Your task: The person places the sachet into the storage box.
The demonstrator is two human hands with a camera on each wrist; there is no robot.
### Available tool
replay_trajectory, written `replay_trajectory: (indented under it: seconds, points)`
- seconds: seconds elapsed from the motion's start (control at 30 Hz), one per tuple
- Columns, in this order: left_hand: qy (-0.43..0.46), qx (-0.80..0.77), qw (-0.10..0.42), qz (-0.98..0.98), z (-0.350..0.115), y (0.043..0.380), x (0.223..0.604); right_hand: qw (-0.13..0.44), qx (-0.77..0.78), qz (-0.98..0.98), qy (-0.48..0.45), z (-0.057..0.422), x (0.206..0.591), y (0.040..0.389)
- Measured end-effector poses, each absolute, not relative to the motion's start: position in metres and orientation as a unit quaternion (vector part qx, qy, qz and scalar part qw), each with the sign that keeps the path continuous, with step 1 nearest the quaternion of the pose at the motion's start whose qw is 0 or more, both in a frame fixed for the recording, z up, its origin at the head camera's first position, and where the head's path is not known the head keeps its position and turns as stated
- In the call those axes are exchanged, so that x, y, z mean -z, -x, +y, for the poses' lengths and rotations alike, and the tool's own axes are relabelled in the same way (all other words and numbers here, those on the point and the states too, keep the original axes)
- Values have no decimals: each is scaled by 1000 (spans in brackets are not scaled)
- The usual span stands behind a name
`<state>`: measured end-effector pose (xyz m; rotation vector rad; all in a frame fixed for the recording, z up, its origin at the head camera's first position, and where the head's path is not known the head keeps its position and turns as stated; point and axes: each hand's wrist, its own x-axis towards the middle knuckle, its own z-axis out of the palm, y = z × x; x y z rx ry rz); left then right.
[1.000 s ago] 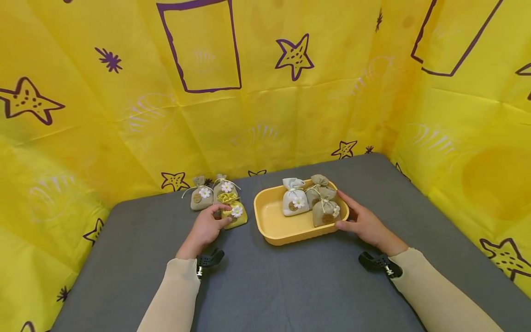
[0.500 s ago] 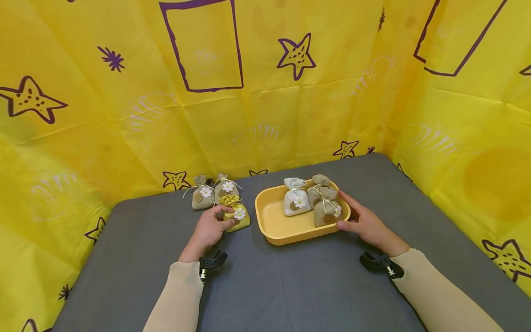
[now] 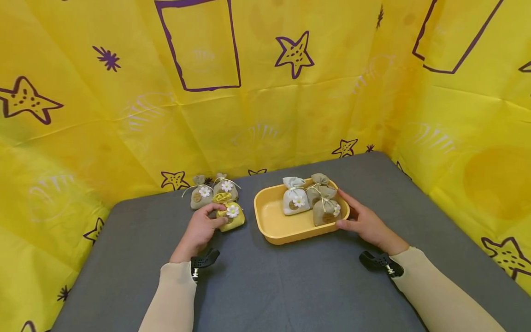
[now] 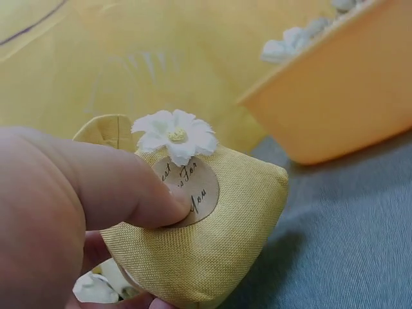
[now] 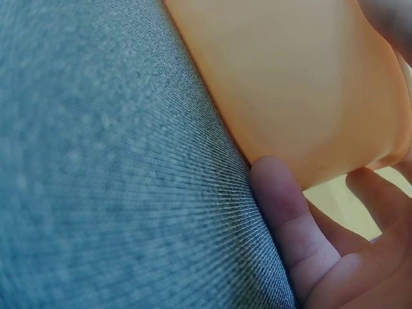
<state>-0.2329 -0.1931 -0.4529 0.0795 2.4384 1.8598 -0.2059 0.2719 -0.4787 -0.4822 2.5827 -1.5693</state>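
My left hand (image 3: 197,230) pinches a yellow drawstring sachet (image 3: 236,222) with a white flower. In the left wrist view, the thumb presses on its round label (image 4: 207,187), and the sachet looks tilted above the grey cloth. My right hand (image 3: 369,226) grips the right end of a yellow tray (image 3: 271,219), thumb on the near side and fingers on the far side. The right wrist view shows fingers (image 5: 280,193) against the tray's outer wall (image 5: 290,96). Inside the tray stand a white sachet (image 3: 290,196) and two brownish ones, the front one (image 3: 321,214) partly hiding the other (image 3: 312,197).
Two brownish sachets with white flowers, a left one (image 3: 199,203) and a right one (image 3: 220,186), stand behind my left hand, near the table's back edge. A grey cloth (image 3: 286,286) covers the table. Yellow printed curtains (image 3: 257,115) rise behind and to the right.
My left hand and the yellow sachet shifted slightly right, then back left and a little nearer to me. The right hand and the tray stay in place.
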Motion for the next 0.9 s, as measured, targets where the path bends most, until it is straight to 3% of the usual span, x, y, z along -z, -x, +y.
replay_trajectory:
  seconds: [0.9]
  points:
    - [-108,-586,56,801,-121,218,394,35,507,845,165,271,478,207]
